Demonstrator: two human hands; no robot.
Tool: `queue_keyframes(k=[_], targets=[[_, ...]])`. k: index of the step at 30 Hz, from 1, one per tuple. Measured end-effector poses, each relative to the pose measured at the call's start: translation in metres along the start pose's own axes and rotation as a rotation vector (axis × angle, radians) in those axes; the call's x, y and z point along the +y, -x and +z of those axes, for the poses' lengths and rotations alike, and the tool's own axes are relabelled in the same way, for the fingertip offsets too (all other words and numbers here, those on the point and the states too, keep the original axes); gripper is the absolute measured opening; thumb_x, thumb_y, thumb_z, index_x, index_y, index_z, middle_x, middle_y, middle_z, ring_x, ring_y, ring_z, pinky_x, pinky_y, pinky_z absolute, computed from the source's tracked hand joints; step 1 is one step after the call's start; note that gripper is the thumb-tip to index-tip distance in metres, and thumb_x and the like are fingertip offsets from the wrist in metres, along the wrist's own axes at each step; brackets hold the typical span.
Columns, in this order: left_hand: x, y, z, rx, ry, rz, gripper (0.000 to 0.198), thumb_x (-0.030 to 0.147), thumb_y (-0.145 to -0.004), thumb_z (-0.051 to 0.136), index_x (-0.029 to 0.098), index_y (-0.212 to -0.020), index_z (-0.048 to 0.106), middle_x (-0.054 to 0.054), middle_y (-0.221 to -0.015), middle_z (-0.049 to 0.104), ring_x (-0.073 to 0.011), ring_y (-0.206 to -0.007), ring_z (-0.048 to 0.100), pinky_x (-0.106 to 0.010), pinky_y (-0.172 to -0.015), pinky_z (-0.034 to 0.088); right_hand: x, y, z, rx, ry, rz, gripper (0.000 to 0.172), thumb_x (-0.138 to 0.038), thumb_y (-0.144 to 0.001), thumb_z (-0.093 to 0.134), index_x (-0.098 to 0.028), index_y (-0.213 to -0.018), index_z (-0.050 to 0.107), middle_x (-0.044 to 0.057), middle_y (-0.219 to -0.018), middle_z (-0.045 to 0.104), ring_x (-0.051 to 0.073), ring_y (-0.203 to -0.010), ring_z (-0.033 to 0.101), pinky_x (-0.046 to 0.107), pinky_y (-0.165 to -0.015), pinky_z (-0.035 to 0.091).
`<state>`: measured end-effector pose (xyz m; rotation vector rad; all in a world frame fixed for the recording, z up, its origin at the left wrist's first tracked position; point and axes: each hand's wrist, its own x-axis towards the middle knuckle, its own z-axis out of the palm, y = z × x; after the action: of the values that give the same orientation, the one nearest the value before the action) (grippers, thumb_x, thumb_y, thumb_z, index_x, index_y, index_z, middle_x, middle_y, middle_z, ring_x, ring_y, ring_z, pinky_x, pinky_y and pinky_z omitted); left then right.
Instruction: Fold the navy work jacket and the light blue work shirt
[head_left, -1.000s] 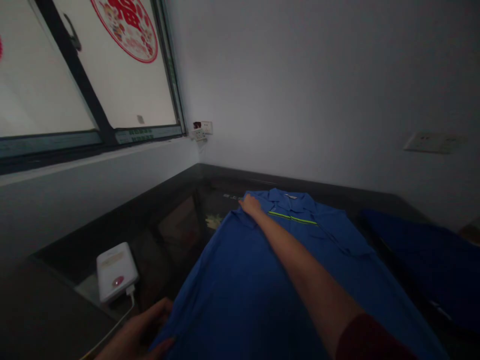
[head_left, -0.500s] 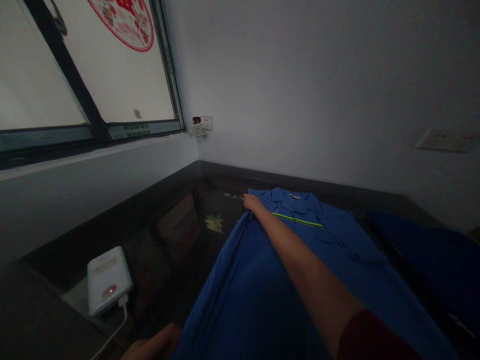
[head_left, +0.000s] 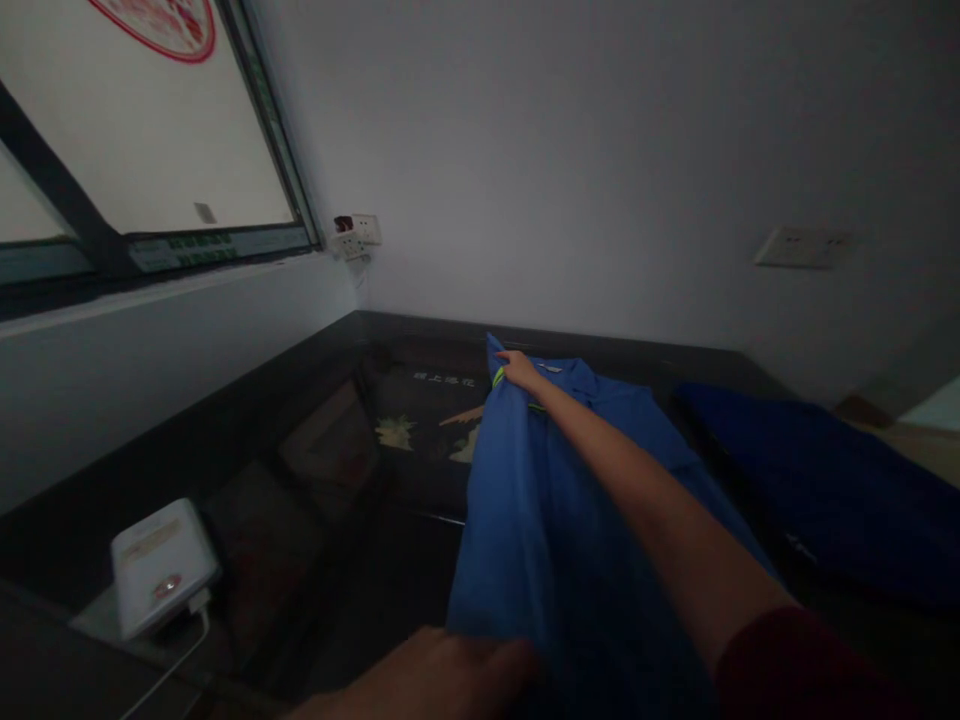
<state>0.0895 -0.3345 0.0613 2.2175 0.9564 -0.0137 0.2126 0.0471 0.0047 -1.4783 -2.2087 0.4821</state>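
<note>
A blue work shirt (head_left: 502, 500) with a collar and yellow-green stripes lies on the dark glossy table, its left side lifted and folded inward. My right hand (head_left: 519, 370) reaches across it and is closed on the cloth near the shoulder, below a raised blue tip. Low in the view, my left hand (head_left: 442, 675) is closed at the shirt's near edge; it is somewhat blurred, and its fingertips are partly hidden. My right forearm covers part of the shirt front.
A white power bank (head_left: 165, 570) with a plugged-in cable (head_left: 176, 655) sits at the left on the table (head_left: 352, 560). Darker blue folded clothing (head_left: 817, 490) lies to the right. Walls with sockets (head_left: 802, 247) and a window (head_left: 180, 150) border the table.
Both hands have brought the shirt's left side inward to the right, and its edge is now folded over the front. The camera view has turned to the right.
</note>
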Motion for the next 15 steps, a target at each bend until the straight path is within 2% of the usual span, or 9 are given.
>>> queue_keyframes(k=[2, 6, 8, 10, 12, 15], targets=[[0.020, -0.039, 0.001, -0.086, -0.166, 0.090, 0.025, 0.025, -0.090, 0.052, 0.018, -0.113, 0.055, -0.006, -0.093, 0.072, -0.0199, -0.070, 0.070, -0.022, -0.051, 0.047, 0.022, 0.006, -0.017, 0.037, -0.048, 0.004, 0.033, -0.034, -0.091, 0.056, -0.017, -0.119, 0.054, 0.008, -0.120, 0.057, 0.021, -0.100, 0.059, 0.042, -0.084, 0.051], [0.063, -0.103, 0.015, -0.170, -0.281, 0.168, 0.031, 0.031, -0.091, 0.048, 0.013, -0.115, 0.056, -0.015, -0.095, 0.072, -0.0317, -0.077, 0.071, -0.032, -0.049, 0.052, 0.070, 0.024, -0.050, 0.108, -0.128, 0.036, 0.033, -0.032, -0.090, 0.057, -0.017, -0.119, 0.056, 0.009, -0.122, 0.057, 0.023, -0.106, 0.058, 0.045, -0.090, 0.048], [0.083, -0.126, 0.024, -0.219, -0.270, 0.159, 0.030, 0.031, -0.090, 0.047, 0.012, -0.111, 0.059, -0.016, -0.093, 0.072, -0.0330, -0.075, 0.071, -0.035, -0.048, 0.053, 0.093, 0.036, -0.065, 0.143, -0.161, 0.064, 0.031, -0.023, -0.088, 0.057, -0.016, -0.118, 0.060, 0.009, -0.123, 0.060, 0.024, -0.114, 0.055, 0.045, -0.099, 0.042], [0.099, -0.144, 0.033, -0.269, -0.257, 0.187, 0.028, 0.031, -0.089, 0.048, 0.011, -0.103, 0.063, -0.018, -0.093, 0.071, -0.0319, -0.073, 0.070, -0.036, -0.047, 0.053, 0.117, 0.050, -0.079, 0.174, -0.189, 0.097, 0.037, -0.012, -0.082, 0.056, -0.015, -0.118, 0.063, 0.008, -0.122, 0.063, 0.023, -0.121, 0.052, 0.039, -0.106, 0.035], [0.113, -0.158, 0.040, -0.321, -0.248, 0.246, 0.028, 0.032, -0.088, 0.050, 0.011, -0.098, 0.064, -0.018, -0.093, 0.071, -0.0299, -0.071, 0.070, -0.033, -0.043, 0.051, 0.139, 0.065, -0.093, 0.200, -0.211, 0.133, 0.045, -0.007, -0.076, 0.054, -0.015, -0.119, 0.063, 0.007, -0.122, 0.064, 0.022, -0.123, 0.051, 0.036, -0.108, 0.032], [0.126, -0.176, 0.051, -0.400, -0.239, 0.324, 0.033, 0.036, -0.086, 0.053, 0.010, -0.104, 0.064, -0.017, -0.097, 0.071, -0.0273, -0.070, 0.069, -0.028, -0.040, 0.047, 0.169, 0.090, -0.111, 0.235, -0.240, 0.195, 0.048, -0.006, -0.074, 0.054, -0.017, -0.120, 0.063, 0.005, -0.123, 0.064, 0.022, -0.124, 0.049, 0.037, -0.109, 0.031]])
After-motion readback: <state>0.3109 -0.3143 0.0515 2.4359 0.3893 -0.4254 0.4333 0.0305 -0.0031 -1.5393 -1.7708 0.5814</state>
